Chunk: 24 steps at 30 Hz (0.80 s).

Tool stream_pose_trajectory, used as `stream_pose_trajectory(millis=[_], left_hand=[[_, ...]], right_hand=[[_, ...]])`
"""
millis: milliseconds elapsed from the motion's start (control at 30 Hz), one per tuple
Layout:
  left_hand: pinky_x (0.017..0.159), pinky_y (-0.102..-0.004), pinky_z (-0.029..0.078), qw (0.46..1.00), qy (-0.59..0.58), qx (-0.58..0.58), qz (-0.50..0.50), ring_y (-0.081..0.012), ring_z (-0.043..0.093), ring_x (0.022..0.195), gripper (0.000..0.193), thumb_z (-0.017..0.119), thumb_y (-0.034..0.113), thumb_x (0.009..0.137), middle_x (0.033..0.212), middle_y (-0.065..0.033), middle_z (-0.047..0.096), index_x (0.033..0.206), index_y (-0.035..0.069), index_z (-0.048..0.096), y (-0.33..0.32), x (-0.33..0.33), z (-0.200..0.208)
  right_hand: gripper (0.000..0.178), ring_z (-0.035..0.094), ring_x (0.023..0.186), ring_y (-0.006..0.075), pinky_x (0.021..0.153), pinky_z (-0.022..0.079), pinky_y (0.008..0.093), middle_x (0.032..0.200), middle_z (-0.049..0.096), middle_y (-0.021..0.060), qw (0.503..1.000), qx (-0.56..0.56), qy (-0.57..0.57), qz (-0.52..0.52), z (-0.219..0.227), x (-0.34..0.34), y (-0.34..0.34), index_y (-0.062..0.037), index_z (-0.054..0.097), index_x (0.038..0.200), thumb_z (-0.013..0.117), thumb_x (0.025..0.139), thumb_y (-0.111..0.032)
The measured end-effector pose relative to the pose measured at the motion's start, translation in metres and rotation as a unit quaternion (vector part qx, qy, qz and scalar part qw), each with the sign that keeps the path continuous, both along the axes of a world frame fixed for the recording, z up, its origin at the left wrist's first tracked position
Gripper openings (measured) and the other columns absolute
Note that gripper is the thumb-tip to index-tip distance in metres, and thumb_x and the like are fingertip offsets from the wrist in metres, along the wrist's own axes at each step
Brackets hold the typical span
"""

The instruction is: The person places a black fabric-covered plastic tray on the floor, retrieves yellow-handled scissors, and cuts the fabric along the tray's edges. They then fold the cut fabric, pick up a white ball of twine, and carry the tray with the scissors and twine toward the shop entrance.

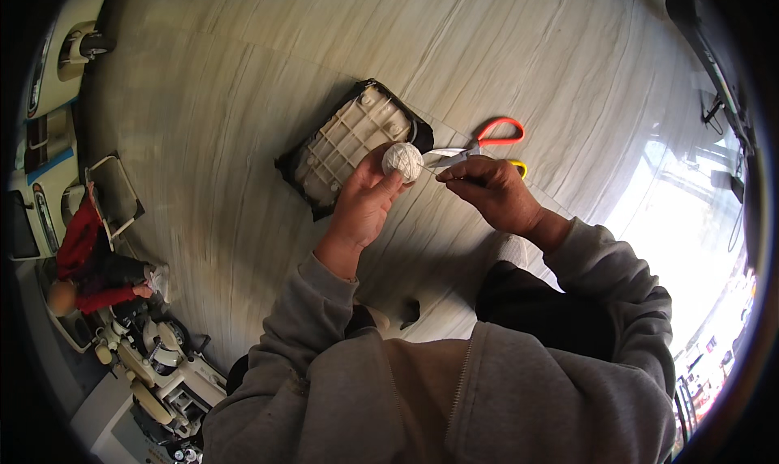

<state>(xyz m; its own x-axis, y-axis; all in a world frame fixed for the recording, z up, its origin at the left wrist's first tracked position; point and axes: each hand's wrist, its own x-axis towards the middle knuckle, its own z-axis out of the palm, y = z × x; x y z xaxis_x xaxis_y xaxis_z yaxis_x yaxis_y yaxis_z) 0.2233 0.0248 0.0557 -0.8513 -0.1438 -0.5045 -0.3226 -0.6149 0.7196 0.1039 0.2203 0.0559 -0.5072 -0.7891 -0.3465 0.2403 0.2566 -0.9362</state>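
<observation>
My left hand [365, 202] holds a ball of white thread [402, 162] between its thumb and fingers. A thin strand appears to run from the ball to my right hand [493, 194], whose thumb and forefinger are pinched together at its end. Whether a needle is also in that pinch is too small to tell. Just beyond the right hand, scissors [501, 131] with one red and one yellow handle lie on the floor, blades apart. Behind the left hand sits an upturned seat-like piece [345, 135], with a cream ribbed plastic underside and black covering around its edge.
The floor is streaked grey tile [243, 82]. At the left, a person in red [85, 253] sits near a metal-framed chair [115, 192]. Several scooters [158, 342] stand along the left side. Bright light reflects off the floor at the right. My shoe [513, 251] is below my right hand.
</observation>
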Motion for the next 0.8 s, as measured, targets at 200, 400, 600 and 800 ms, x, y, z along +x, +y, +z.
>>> stream_pose_trajectory(millis=[200,400,600,800], left_hand=[[0.101,-0.0338,0.041,0.999,-0.029,0.03,-0.002,-0.0173,0.051,0.117,0.044,0.052,0.002,0.093,0.129,-0.0083,0.052,0.136,0.001,0.041,0.011,0.002,-0.004],[0.098,-0.0345,0.043,0.997,-0.063,0.035,0.013,-0.0194,0.05,0.117,0.047,0.056,0.013,0.095,0.126,-0.0067,0.053,0.137,0.003,0.039,0.022,0.004,-0.013],[0.084,-0.0419,0.053,0.89,-0.365,0.215,0.166,-0.0299,0.06,0.101,0.055,0.054,0.047,0.094,0.121,-0.0139,0.054,0.122,0.0,0.046,0.03,0.038,-0.063],[0.078,-0.0362,0.058,0.851,-0.278,0.166,0.413,-0.0236,0.063,0.082,0.033,0.061,0.033,0.093,0.097,-0.0101,0.06,0.103,0.002,0.055,-0.013,0.06,-0.139]], right_hand=[[0.012,0.058,0.079,0.009,0.071,0.049,0.0261,0.086,0.065,0.0051,1.0,0.004,-0.004,0.016,-0.004,-0.002,-0.004,-0.0013,0.068,0.099,0.063,0.09,-0.006],[0.012,0.058,0.078,0.009,0.072,0.048,0.0252,0.089,0.067,0.0026,0.992,-0.002,-0.129,0.006,-0.025,-0.005,-0.007,-0.0008,0.068,0.099,0.064,0.089,-0.006],[0.016,0.057,0.082,0.0084,0.076,0.047,0.0239,0.093,0.067,0.0018,0.986,0.047,-0.126,-0.103,-0.074,-0.031,0.013,-0.0021,0.067,0.104,0.061,0.09,-0.006],[0.018,0.06,0.097,0.0114,0.088,0.047,0.0257,0.099,0.068,0.0066,0.977,0.099,-0.032,-0.185,-0.116,-0.063,0.028,0.0002,0.065,0.106,0.06,0.09,-0.006]])
